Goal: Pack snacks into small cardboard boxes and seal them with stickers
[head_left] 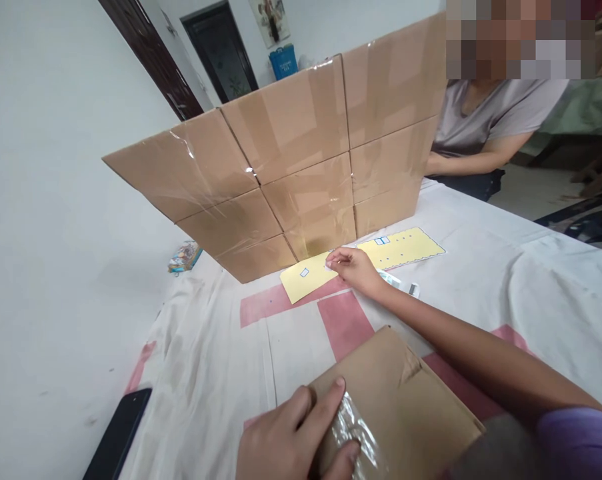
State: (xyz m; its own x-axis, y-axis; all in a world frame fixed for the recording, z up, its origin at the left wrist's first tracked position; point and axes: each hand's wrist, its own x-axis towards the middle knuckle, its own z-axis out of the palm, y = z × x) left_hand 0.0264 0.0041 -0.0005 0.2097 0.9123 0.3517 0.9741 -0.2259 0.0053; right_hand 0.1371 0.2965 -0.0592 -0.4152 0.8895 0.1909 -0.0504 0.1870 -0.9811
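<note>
Right hand [353, 267], centre: fingers pinch, seemingly, white scrap [329, 265] over yellow paper [403, 248]. Left hand [293, 433], bottom: fingers spread on cardboard box [383, 387].

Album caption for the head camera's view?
Left hand on cardboard box, right hand at yellow strip by a standing cardboard panel.
</note>
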